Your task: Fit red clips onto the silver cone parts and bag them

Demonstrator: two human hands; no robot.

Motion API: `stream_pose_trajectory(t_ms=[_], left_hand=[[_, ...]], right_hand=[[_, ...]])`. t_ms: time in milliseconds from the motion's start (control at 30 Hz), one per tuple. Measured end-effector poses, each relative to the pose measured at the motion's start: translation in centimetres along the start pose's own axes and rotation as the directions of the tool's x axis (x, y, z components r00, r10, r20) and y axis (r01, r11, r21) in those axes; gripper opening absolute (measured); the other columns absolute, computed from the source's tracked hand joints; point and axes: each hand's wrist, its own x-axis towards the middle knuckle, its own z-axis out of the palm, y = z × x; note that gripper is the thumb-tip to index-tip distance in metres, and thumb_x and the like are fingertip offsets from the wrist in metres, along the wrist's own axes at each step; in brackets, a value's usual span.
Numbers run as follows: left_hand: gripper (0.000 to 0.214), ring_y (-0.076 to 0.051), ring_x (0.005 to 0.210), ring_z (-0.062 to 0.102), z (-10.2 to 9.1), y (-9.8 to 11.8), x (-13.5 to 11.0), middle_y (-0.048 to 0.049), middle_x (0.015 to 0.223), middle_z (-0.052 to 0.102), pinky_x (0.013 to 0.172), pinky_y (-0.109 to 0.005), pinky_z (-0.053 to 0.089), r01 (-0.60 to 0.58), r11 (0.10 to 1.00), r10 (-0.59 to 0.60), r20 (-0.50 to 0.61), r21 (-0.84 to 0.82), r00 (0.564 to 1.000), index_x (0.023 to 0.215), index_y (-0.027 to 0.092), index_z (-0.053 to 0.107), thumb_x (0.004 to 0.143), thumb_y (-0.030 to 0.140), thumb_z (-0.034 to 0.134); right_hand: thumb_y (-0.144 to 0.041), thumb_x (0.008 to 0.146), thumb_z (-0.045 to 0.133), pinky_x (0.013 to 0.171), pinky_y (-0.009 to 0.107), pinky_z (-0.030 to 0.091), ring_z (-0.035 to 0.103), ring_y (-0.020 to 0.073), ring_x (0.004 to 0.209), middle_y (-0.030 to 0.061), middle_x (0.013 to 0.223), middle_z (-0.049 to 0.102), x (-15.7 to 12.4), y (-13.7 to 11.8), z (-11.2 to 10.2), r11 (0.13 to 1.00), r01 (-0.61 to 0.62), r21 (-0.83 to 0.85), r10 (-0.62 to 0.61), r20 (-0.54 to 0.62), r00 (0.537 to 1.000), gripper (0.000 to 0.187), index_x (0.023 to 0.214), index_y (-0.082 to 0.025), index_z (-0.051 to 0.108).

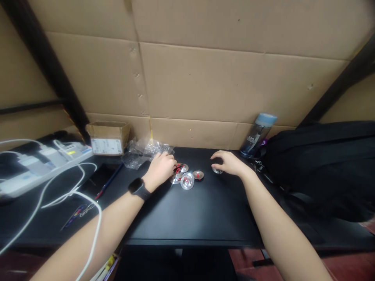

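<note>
Several small silver finger cymbals with red loops lie in a loose cluster on the black table; one finger cymbal (187,181) is at the front and another finger cymbal (198,175) just to its right. At the cluster's left edge, my left hand (162,167), wearing a black watch (139,189), has its fingers curled down on a cymbal; the fingertips are partly hidden. Apart from the cluster, my right hand (230,162) arches over a single finger cymbal (217,170). Its thumb and fingers are spread with a gap between them, and the thumb covers part of that cymbal.
Crumpled clear plastic (136,154) and a small cardboard box (108,137) sit at the back left. A power strip (43,168) with white cables takes up the left side. To the right stand a water bottle (258,134) and a black bag (322,168). Cardboard (199,86) walls the back.
</note>
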Motion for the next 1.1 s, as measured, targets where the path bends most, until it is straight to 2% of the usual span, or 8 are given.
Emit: stream_pose_trajectory(t_ms=[133, 267, 433, 533, 733, 900, 1000, 1100], left_hand=[[0.018, -0.028, 0.096, 0.065, -0.3, 0.6, 0.2, -0.0073, 0.095, 0.078, 0.085, -0.041, 0.045, 0.075, 0.977, -0.100, -0.115, -0.199, 0.988, 0.089, 0.023, 0.082, 0.093, 0.020, 0.065], [0.013, -0.023, 0.090, 0.072, -0.8, 2.1, 0.4, -0.0040, 0.097, 0.080, 0.086, -0.038, 0.052, 0.164, 0.832, -0.270, -0.128, -0.529, 0.954, 0.091, 0.024, 0.082, 0.091, 0.025, 0.069], [0.013, -0.025, 0.091, 0.075, -0.9, 3.4, 0.4, -0.0050, 0.096, 0.082, 0.086, -0.038, 0.056, 0.266, 0.618, -0.410, -0.015, -0.740, 0.912, 0.091, 0.021, 0.083, 0.085, 0.029, 0.073], [0.017, -0.026, 0.090, 0.076, -0.7, 3.5, 0.3, -0.0065, 0.096, 0.082, 0.085, -0.038, 0.057, 0.274, 0.530, -0.408, 0.042, -0.803, 0.912, 0.092, 0.020, 0.083, 0.085, 0.032, 0.073], [0.021, -0.024, 0.094, 0.074, -0.8, 3.8, 0.3, -0.0071, 0.100, 0.080, 0.087, -0.034, 0.056, 0.147, 0.446, -0.318, -0.004, -0.883, 0.948, 0.097, 0.020, 0.082, 0.088, 0.036, 0.072], [0.023, -0.022, 0.084, 0.072, -1.0, 4.3, 0.2, -0.0085, 0.091, 0.079, 0.077, -0.031, 0.055, 0.173, 0.355, -0.340, 0.045, -0.919, 0.939, 0.088, 0.016, 0.082, 0.086, 0.038, 0.075], [0.028, -0.021, 0.079, 0.070, -0.9, 4.3, 0.2, -0.0086, 0.091, 0.078, 0.071, -0.030, 0.054, 0.187, 0.299, -0.320, 0.086, -0.936, 0.943, 0.093, 0.015, 0.081, 0.091, 0.042, 0.071], [0.029, -0.022, 0.090, 0.071, -0.9, 4.2, 0.1, -0.0085, 0.099, 0.078, 0.081, -0.032, 0.054, 0.123, 0.353, -0.287, 0.018, -0.928, 0.958, 0.101, 0.017, 0.079, 0.097, 0.040, 0.063]], right_hand=[[-0.026, 0.090, 0.071, 0.088, 0.039, 0.058, 0.070, 0.0247, 0.103, 0.0101, 0.116, 0.073, 0.4, -2.3, 1.2, 0.984, 0.146, 0.106, -0.124, -0.192, 0.974, 0.024, 0.114, -0.020, 0.073], [-0.024, 0.089, 0.073, 0.075, 0.034, 0.059, 0.069, 0.0200, 0.089, 0.0079, 0.110, 0.071, 0.3, -5.9, 2.5, 0.931, 0.280, 0.234, -0.198, -0.321, 0.926, 0.042, 0.130, -0.023, 0.063], [-0.022, 0.086, 0.077, 0.095, 0.042, 0.060, 0.066, 0.0258, 0.116, 0.0099, 0.130, 0.063, -0.1, -8.8, 3.7, 0.908, 0.388, 0.161, -0.317, -0.341, 0.885, 0.052, 0.134, -0.028, 0.061], [-0.022, 0.087, 0.077, 0.100, 0.045, 0.058, 0.064, 0.0277, 0.120, 0.0106, 0.129, 0.063, 0.0, -9.1, 4.3, 0.908, 0.404, 0.114, -0.339, -0.368, 0.866, 0.052, 0.136, -0.027, 0.060], [-0.019, 0.090, 0.073, 0.098, 0.040, 0.060, 0.068, 0.0239, 0.111, 0.0105, 0.121, 0.068, 0.2, -8.9, 4.2, 0.888, 0.435, 0.149, -0.318, -0.485, 0.815, 0.037, 0.126, -0.022, 0.066], [-0.024, 0.088, 0.078, 0.098, 0.042, 0.061, 0.070, 0.0259, 0.113, 0.0106, 0.125, 0.070, 0.0, -8.8, 4.0, 0.893, 0.441, 0.094, -0.359, -0.445, 0.820, 0.042, 0.127, -0.023, 0.066], [-0.025, 0.089, 0.076, 0.098, 0.043, 0.061, 0.070, 0.0262, 0.113, 0.0105, 0.127, 0.070, -0.2, -8.9, 3.9, 0.904, 0.422, 0.074, -0.348, -0.446, 0.824, 0.042, 0.130, -0.024, 0.065], [-0.022, 0.088, 0.073, 0.096, 0.041, 0.061, 0.070, 0.0243, 0.112, 0.0098, 0.125, 0.070, -0.3, -9.3, 3.7, 0.891, 0.428, 0.150, -0.312, -0.482, 0.819, 0.045, 0.132, -0.024, 0.064]])
